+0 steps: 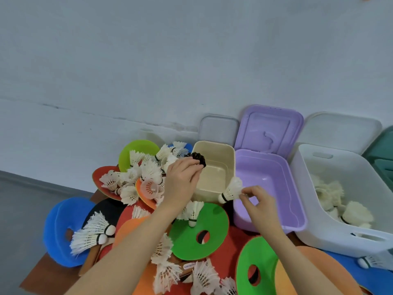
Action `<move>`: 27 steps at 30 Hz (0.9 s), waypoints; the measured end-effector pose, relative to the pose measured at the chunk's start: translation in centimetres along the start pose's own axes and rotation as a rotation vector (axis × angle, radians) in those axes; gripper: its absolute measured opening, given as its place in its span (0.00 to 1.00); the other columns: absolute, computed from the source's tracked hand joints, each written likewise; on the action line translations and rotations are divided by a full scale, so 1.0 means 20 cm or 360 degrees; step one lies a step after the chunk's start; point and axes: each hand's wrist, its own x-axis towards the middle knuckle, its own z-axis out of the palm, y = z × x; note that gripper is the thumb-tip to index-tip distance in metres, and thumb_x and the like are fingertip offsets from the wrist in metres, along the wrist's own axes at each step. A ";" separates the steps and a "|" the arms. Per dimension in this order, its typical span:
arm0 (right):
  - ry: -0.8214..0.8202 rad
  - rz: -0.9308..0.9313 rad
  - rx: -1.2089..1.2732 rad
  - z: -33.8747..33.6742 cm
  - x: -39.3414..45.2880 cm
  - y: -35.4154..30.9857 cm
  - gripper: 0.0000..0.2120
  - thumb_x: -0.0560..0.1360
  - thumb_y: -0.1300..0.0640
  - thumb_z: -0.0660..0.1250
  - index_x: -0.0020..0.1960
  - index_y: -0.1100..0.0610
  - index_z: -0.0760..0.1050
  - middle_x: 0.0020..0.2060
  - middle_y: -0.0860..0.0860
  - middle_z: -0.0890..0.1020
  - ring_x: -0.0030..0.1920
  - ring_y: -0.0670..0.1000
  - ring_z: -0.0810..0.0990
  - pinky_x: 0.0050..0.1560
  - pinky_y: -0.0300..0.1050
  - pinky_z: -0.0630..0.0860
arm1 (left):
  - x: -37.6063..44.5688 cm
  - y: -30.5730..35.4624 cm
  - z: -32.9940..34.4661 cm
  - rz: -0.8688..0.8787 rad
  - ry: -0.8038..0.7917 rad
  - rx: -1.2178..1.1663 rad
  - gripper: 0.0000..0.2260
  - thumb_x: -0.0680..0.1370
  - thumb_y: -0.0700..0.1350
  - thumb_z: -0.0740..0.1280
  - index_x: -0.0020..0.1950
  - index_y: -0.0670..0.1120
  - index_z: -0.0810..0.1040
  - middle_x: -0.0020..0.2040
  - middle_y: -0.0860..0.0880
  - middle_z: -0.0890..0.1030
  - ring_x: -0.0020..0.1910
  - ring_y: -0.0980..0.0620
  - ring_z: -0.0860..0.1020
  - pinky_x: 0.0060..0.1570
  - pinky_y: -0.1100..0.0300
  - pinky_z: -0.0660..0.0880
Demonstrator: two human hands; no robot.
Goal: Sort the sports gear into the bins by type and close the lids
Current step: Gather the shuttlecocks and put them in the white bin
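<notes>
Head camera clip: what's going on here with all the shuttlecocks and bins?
A person is sorting sports gear. Their left hand holds a dark, black-feathered shuttlecock over the open cream plastic bin. Their right hand pinches a white feather shuttlecock at the edge of the open lilac plastic bin, which looks empty. The white plastic bin to the right already holds white shuttlecocks. Many more shuttlecocks and coloured flat discs remain piled on the table. No lid is closed.

Both hands reach forward on bare arms, left [182,177] fingers curled, right [258,202] fingertips pinching.
</notes>
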 end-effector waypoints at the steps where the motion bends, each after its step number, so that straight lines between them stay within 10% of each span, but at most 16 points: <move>1: 0.0036 0.0013 0.0014 -0.04 0.02 0.02 0.22 0.70 0.65 0.71 0.38 0.38 0.69 0.38 0.37 0.77 0.42 0.46 0.78 0.48 0.64 0.73 | 0.03 0.05 0.05 0.0018 0.0011 -0.0042 0.09 0.74 0.46 0.65 0.46 0.45 0.84 0.47 0.50 0.83 0.52 0.53 0.76 0.54 0.57 0.69; 11: 0.0316 0.0110 0.0001 -0.72 0.13 0.45 0.11 0.71 0.68 0.68 0.41 0.52 0.76 0.38 0.43 0.78 0.41 0.43 0.75 0.44 0.32 0.69 | 0.15 0.73 0.75 0.0192 -0.0175 -0.0441 0.07 0.73 0.42 0.66 0.46 0.43 0.84 0.48 0.49 0.83 0.49 0.50 0.78 0.48 0.50 0.73; 17: 0.0527 0.0163 -0.0179 -1.06 0.13 0.70 0.07 0.72 0.68 0.67 0.42 0.57 0.78 0.36 0.45 0.77 0.40 0.46 0.75 0.45 0.38 0.70 | 0.16 1.08 1.09 0.0195 -0.0327 -0.0559 0.09 0.74 0.44 0.65 0.46 0.43 0.84 0.46 0.48 0.82 0.48 0.50 0.77 0.50 0.55 0.72; 22: 0.0094 0.0427 -0.0406 -1.22 0.14 0.90 0.07 0.73 0.62 0.67 0.40 0.52 0.77 0.38 0.46 0.78 0.43 0.52 0.78 0.49 0.53 0.73 | 0.12 1.19 1.25 0.0115 -0.0794 -0.0374 0.09 0.74 0.45 0.64 0.47 0.45 0.83 0.46 0.48 0.83 0.48 0.46 0.78 0.49 0.54 0.71; 27: -0.0225 0.0449 -0.0707 -1.18 0.11 0.98 0.09 0.76 0.53 0.63 0.54 0.50 0.79 0.51 0.45 0.79 0.55 0.49 0.75 0.55 0.44 0.59 | 0.02 1.16 1.26 0.0068 -0.1076 0.0036 0.14 0.78 0.45 0.62 0.63 0.49 0.76 0.61 0.51 0.77 0.63 0.51 0.70 0.59 0.59 0.57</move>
